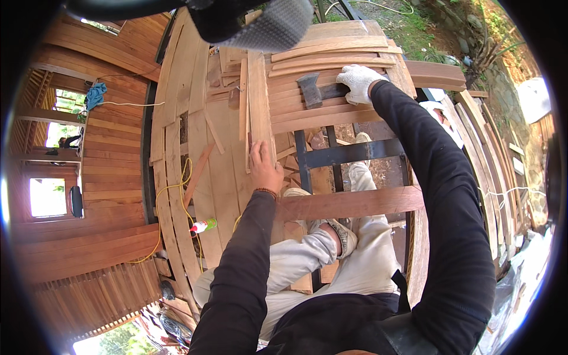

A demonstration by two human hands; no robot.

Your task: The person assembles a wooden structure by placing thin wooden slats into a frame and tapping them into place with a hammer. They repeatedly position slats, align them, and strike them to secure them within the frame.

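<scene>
My right hand (358,84), in a white work glove, is wrapped around the dark handle of a hatchet (309,90). The hatchet's grey steel head points left and lies over the brown planks. My left hand (264,168), bare with a beaded bracelet at the wrist, lies with fingers stretched out over a long wooden board (258,100). That board runs away from me, with a narrower strip (243,109) along its left side. Ahead of the hatchet are several thin wood strips (331,52) lying crosswise.
Dark metal beams (349,152) span gaps in the decking, where my legs hang down. A loose plank (349,203) crosses in front of me. To the left are a red-capped bottle (203,226) and a yellow cord (177,186). Stacked boards (479,171) lie at the right.
</scene>
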